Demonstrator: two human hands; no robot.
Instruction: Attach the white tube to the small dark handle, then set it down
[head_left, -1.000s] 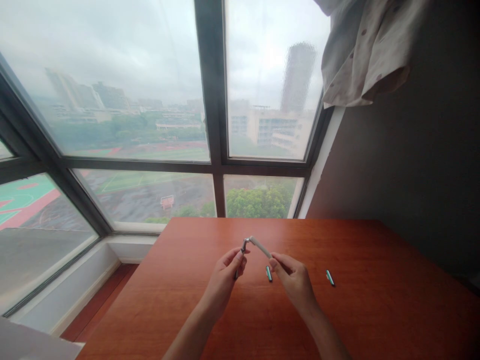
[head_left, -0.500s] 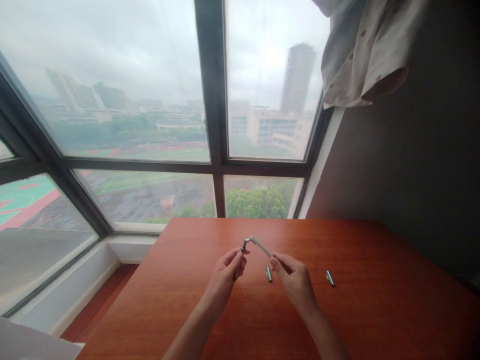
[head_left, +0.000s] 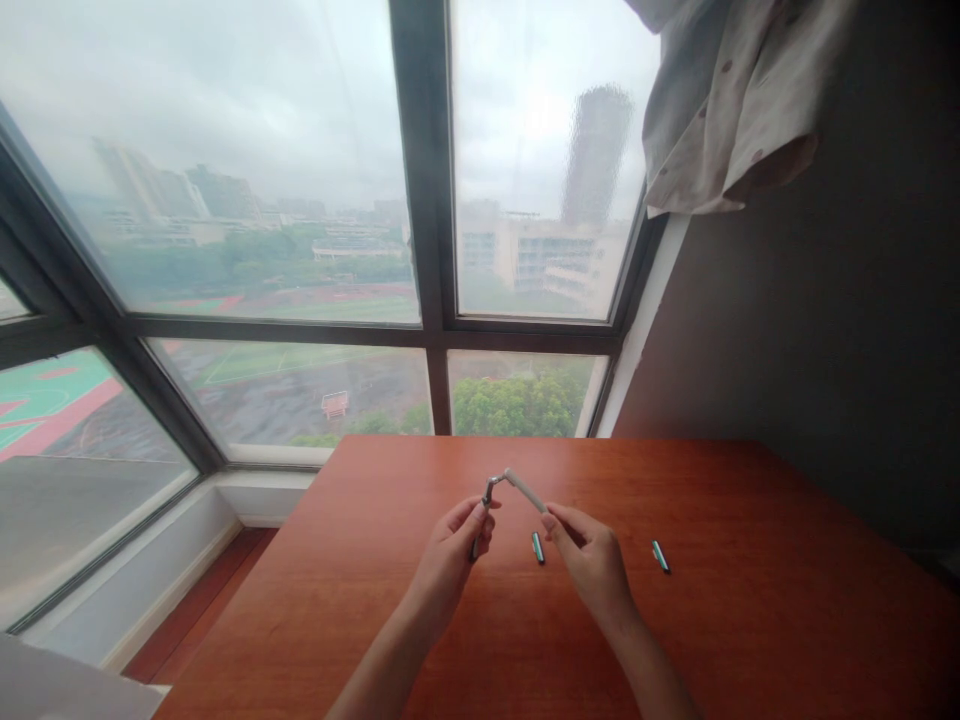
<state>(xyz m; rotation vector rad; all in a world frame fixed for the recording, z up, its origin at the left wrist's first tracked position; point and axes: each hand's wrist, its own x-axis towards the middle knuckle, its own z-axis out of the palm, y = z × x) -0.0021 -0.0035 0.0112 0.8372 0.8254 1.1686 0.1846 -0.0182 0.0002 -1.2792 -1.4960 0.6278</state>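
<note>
My left hand [head_left: 448,550] is closed around a razor handle [head_left: 489,491], dark below with a shiny metal neck at the top and no blade head on it. My right hand [head_left: 591,555] pinches a slim pale grey stick [head_left: 528,492] that slants up to the left. Its far tip meets or nearly meets the neck of the handle; whether they touch I cannot tell. Just left of the right hand lies one razor cartridge [head_left: 538,548], dark with a green strip. A second razor cartridge [head_left: 660,556] rests farther right.
The reddish-brown wooden table [head_left: 360,620] reaches to the windows. A dark window frame [head_left: 426,200] stands behind it. Pale cloth [head_left: 735,110] hangs at the upper right before a dark wall [head_left: 810,330]. A white ledge [head_left: 262,500] runs along the left.
The grey stick and its tip have shifted very slightly to the right. Both hands keep their grips, and the two cartridges stay where they were.
</note>
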